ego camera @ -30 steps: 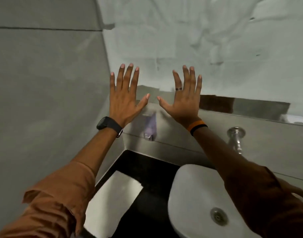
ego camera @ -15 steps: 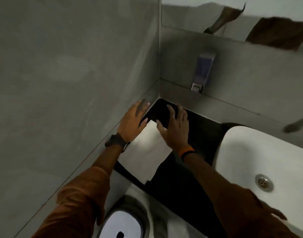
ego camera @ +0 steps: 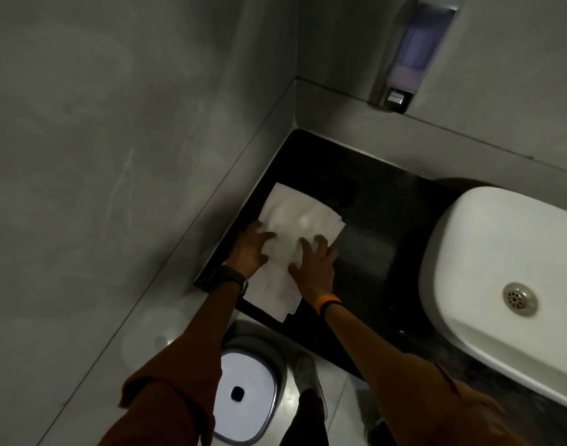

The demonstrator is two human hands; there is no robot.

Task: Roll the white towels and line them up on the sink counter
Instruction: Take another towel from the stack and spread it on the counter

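I see my left hand [ego camera: 251, 249] and right hand [ego camera: 314, 262] pressed side by side, fingers spread, flat on the white towel [ego camera: 295, 226]. The towel lies unrolled on the black sink counter [ego camera: 372, 252]; the basin [ego camera: 488, 252] sits at three o'clock.

A white towel [ego camera: 295, 243] lies unrolled and flat on the black worktop [ego camera: 381, 252], close to the left wall and left of the white basin. It is slightly rumpled, its near corner overhanging the worktop's near edge.
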